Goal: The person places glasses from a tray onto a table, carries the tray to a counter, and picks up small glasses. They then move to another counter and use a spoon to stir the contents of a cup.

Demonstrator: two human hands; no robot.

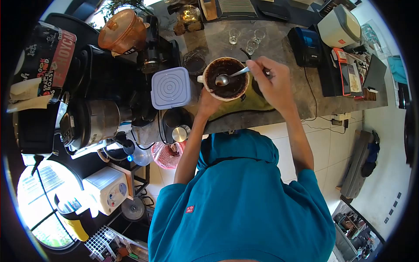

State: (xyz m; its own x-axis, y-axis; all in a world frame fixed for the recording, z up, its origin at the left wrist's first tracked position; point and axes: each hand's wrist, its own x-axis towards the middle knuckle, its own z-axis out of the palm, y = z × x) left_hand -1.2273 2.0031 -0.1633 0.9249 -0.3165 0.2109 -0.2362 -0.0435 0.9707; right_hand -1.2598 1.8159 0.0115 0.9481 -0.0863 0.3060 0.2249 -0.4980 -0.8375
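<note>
A pale cup (209, 90) is tilted toward me near the counter's front edge, its inside coated with a dark brown, coffee-like substance. My left hand (209, 104) supports it from the lower left, and the cup hides most of those fingers. In my right hand (274, 81), the handle of a metal spoon (238, 73) is pinched between thumb and fingers. The spoon's bowl is inside the cup, over the dark contents. Under and beside the cup lies an olive-green cloth (256, 101).
Left of the cup stands a square container with a lavender lid (171, 88), near a black grinder-like machine (149, 52) and an orange lidded pot (120, 30). Several small glasses (252, 45) stand behind. A blue-black printer (304, 47) sits on the right.
</note>
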